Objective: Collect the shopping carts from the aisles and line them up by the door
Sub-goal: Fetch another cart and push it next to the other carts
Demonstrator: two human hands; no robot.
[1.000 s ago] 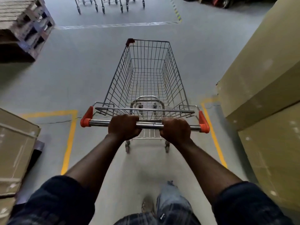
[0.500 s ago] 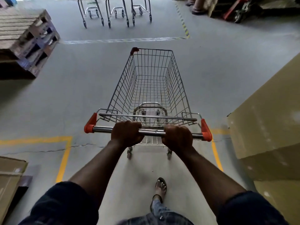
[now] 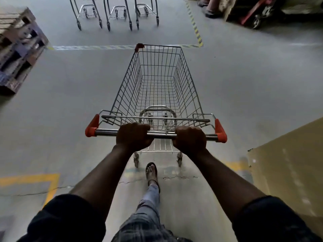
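Note:
An empty wire shopping cart (image 3: 157, 88) with orange handle ends rolls on the grey floor straight ahead of me. My left hand (image 3: 133, 136) grips its steel handle bar (image 3: 104, 132) left of centre. My right hand (image 3: 190, 139) grips the same bar right of centre. Three more carts stand side by side at the far end, only their lower frames showing: a left cart (image 3: 85, 13), a middle cart (image 3: 118, 13) and a right cart (image 3: 146, 12), beyond a striped floor line (image 3: 90, 47).
A stack of wooden pallets (image 3: 19, 48) sits at the far left. A big cardboard box (image 3: 290, 165) stands close on my right. A red pallet jack (image 3: 253, 14) and someone's feet (image 3: 208, 7) are at the far right. Yellow floor lines (image 3: 35, 178) mark the left.
The cart and I have rolled forward; the three parked carts and the striped line are nearer. The boxes on the left have passed out of view. Both hands keep their grip.

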